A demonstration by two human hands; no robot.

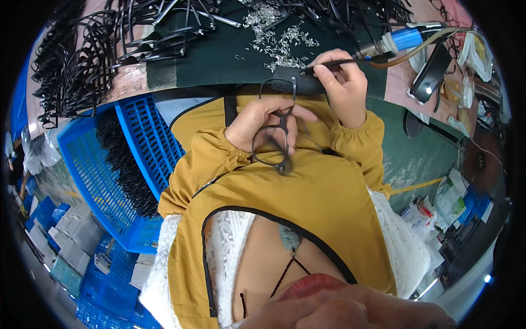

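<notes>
My left hand (pixel 255 123) grips a dark eyeglass frame (pixel 284 122), held upright just in front of the table edge. Its two rims stand one above the other, and some of my fingers show behind the lower one. To the right, at the table edge, my right hand (pixel 346 85) pinches a thin black strip (pixel 350 61) between thumb and fingers. The strip looks like a glasses temple and points left toward the frame. Below its tip is a dark block (pixel 307 82) at the table edge, partly behind the frame.
Small clear and silvery pieces (pixel 287 41) lie scattered on the dark green mat (pixel 213 68). Black glasses parts (pixel 76 60) are heaped at the left. A blue-and-metal cylindrical tool (pixel 402 40) with a hose lies right. Blue baskets (pixel 145 126) stand below left, with black parts between.
</notes>
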